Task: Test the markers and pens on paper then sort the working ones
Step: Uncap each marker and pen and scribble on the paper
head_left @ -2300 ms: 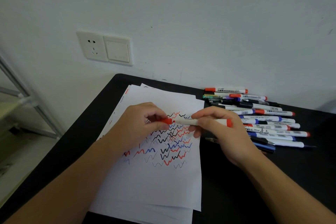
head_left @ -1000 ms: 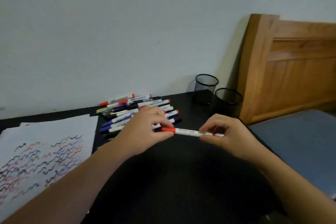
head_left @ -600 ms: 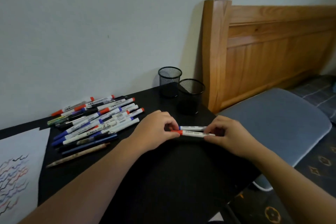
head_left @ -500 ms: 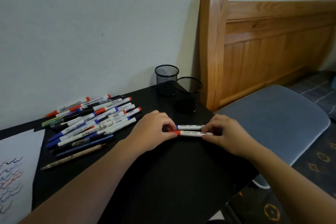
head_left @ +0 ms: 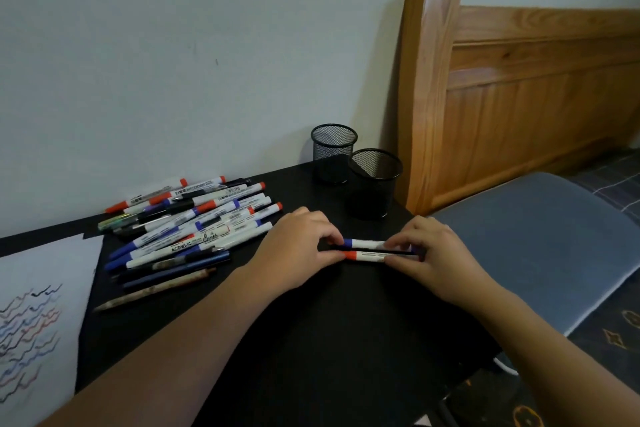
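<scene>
A red-capped white marker lies flat on the black desk, right beside a blue-capped marker just behind it. My left hand pinches the red cap end. My right hand pinches the other end of the same marker. A heap of several markers, pens and a pencil lies to the left. The test paper, covered in red, blue and black squiggles, sits at the far left.
Two black mesh pen cups stand at the desk's back right, the farther cup and the nearer cup. A wooden headboard and a grey cushion lie beyond the desk's right edge. The wall is close behind.
Both hands carried the red-capped marker from over the paper rightward and lowered it onto the desk next to the blue-capped marker. The view swung right with them.
</scene>
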